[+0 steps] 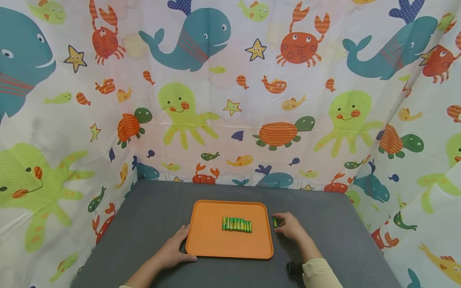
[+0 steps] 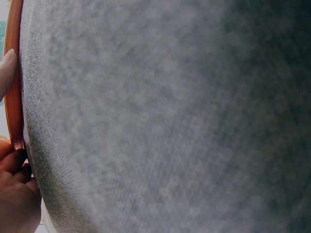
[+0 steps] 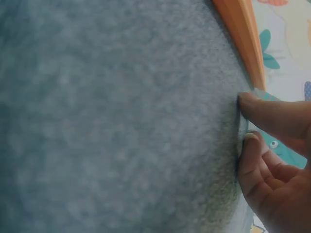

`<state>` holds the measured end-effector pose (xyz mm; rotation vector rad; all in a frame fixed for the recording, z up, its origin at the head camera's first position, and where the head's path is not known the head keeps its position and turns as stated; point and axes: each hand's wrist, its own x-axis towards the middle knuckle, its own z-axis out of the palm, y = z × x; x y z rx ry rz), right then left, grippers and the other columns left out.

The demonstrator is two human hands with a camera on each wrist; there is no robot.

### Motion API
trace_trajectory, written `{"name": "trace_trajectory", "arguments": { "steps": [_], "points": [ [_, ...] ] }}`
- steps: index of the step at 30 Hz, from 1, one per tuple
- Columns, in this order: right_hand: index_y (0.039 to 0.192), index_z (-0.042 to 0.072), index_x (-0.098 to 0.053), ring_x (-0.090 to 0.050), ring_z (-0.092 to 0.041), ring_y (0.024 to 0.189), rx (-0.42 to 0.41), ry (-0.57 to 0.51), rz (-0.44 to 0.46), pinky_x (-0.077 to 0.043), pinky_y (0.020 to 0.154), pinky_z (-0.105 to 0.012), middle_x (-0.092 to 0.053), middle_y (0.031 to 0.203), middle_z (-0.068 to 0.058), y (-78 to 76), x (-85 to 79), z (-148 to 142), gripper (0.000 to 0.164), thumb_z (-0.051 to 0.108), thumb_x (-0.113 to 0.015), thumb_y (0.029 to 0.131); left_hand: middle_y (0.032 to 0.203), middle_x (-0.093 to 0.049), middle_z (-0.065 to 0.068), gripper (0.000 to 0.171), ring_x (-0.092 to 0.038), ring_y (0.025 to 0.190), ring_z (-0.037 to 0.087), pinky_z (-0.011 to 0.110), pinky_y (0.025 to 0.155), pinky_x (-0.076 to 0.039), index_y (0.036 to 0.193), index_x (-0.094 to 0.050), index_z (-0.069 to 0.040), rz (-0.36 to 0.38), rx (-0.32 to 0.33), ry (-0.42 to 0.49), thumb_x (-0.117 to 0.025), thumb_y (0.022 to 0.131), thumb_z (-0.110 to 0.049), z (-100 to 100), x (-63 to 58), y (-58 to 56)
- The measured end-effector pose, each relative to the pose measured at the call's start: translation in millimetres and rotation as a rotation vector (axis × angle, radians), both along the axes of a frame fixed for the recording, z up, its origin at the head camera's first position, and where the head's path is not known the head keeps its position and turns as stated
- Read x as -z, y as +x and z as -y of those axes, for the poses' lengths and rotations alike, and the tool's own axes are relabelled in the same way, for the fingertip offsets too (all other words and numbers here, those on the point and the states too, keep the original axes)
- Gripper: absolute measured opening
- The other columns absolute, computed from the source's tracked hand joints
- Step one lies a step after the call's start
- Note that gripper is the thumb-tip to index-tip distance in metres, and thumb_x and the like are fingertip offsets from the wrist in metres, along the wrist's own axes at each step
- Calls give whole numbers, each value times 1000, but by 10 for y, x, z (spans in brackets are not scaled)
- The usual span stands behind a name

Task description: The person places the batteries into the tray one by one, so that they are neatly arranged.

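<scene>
An orange tray (image 1: 230,247) lies on the dark grey table, bearing a row of several green batteries (image 1: 237,224) set side by side near its middle. My left hand (image 1: 173,250) holds the tray by its near left corner, fingers along the left side and thumb by the front edge. In the left wrist view only parts of the left hand (image 2: 17,199) show, against the tray's rim (image 2: 14,107). Just beyond the tray's right side, my right hand (image 1: 289,227) pinches a single green battery (image 1: 275,222). In the right wrist view, the right hand's thumb and fingers (image 3: 252,155) reach down at the table surface; the battery is not discernible there.
The grey table (image 1: 158,212) extends around the tray on all sides. A small black object (image 1: 294,269) sits at the right wrist. Behind and beside the table hangs a white curtain (image 1: 230,160) printed with sea animals.
</scene>
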<state>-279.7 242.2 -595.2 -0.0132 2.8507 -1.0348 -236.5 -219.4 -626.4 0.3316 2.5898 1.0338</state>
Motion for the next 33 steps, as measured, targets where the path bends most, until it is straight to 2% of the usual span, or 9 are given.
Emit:
{"name": "trace_trajectory", "arguments": {
  "steps": [7,16,27,33],
  "points": [
    [122,1,-69,-66,-26,91,40,-22,-32,-56,74,-40,-67,111,-14,15,33,-25,47,2,-84,78,166,-26,14,121,-21,154,38,69,112,-27,162,-25,-14,-18,6,6,-86,69,-60,1,2,6],
    [129,0,-66,-68,-19,88,92,-166,-50,-58,73,-37,-70,108,-11,13,-4,-25,50,6,-82,82,166,-25,14,120,-20,154,38,69,112,-27,162,-24,-13,-28,10,5,-86,70,-60,2,16,18],
    [131,1,-65,-69,-18,90,54,-221,-92,-59,76,-37,-70,109,-10,66,-254,186,48,5,-79,85,166,-26,14,120,-21,154,38,68,112,-28,162,-25,-13,-23,9,1,-86,70,-59,2,26,24],
    [128,1,-67,-70,-20,90,29,-226,-76,-60,76,-38,-70,106,-9,69,-258,354,47,3,-81,83,166,-26,14,119,-20,154,38,68,112,-28,162,-25,-11,-27,17,3,-85,70,-60,9,41,38]
  ]
}}
